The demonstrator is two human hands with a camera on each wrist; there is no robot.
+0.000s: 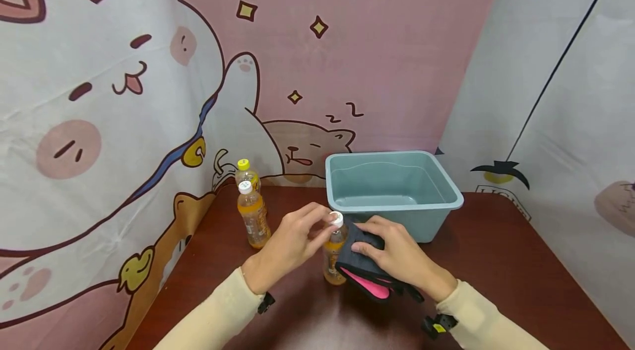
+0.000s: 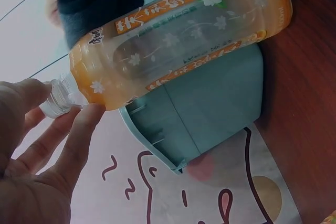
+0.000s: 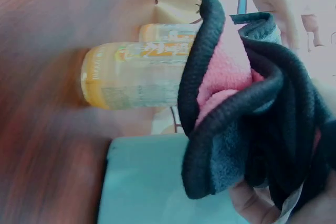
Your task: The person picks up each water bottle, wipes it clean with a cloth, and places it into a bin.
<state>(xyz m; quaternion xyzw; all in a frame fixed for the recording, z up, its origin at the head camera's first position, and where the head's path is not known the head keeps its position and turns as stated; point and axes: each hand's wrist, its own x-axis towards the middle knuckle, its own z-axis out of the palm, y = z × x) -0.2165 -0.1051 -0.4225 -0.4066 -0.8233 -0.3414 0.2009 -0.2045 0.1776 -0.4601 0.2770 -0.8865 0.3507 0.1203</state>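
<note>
An orange-labelled plastic bottle [image 1: 333, 259] stands upright on the table in front of the tub. My left hand [image 1: 296, 240] pinches its white cap [image 1: 337, 218] between thumb and fingers; in the left wrist view the fingers surround the bottle's neck [image 2: 65, 94]. My right hand [image 1: 397, 251] grips a folded cloth [image 1: 361, 245], dark grey with black edging and a pink inner side [image 3: 227, 66]. The cloth is right beside the bottle and overlaps part of it in the head view. Part of the right hand is hidden behind the cloth in the right wrist view.
Behind the bottle and cloth sits a blue-green plastic tub [image 1: 397, 208]. Two more bottles stand at the table's left side: a white-capped one [image 1: 255, 223] and, behind it, a yellow-capped one [image 1: 246, 175]. A printed cartoon curtain [image 1: 387, 63] hangs along the back of the dark red table [image 1: 501, 262].
</note>
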